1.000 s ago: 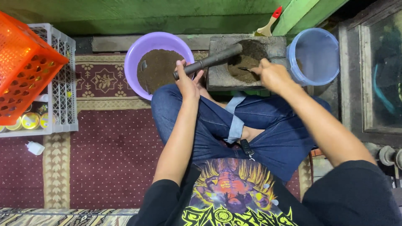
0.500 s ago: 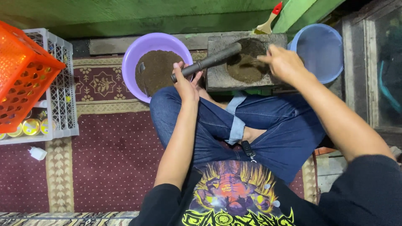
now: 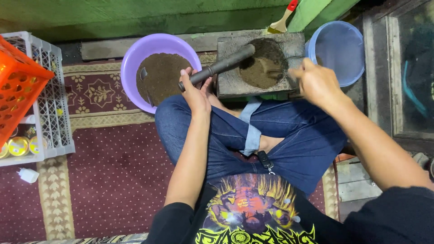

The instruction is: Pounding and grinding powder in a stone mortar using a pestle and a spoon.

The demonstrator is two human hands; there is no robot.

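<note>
My left hand (image 3: 195,92) grips the lower end of a dark pestle (image 3: 221,66), which slants up into the hollow of a grey stone mortar block (image 3: 230,83). Brown powder (image 3: 260,74) fills that hollow. At the block's right side, my right hand (image 3: 316,83) is closed on what looks like a small spoon (image 3: 272,72), its tip lying in the powder. A purple basin (image 3: 131,58) holding more brown powder sits left of the mortar, beside my left knee.
A blue bucket (image 3: 341,49) stands right of the mortar, and a paintbrush with a red handle (image 3: 282,20) lies behind it. At far left an orange crate (image 3: 18,90) rests on a white crate (image 3: 56,108). A patterned red rug (image 3: 104,180) covers the floor, with a dark framed panel (image 3: 407,77) at right.
My right hand has shifted a little to the right along the mortar's edge. My left hand has kept its hold on the pestle in nearly the same place.
</note>
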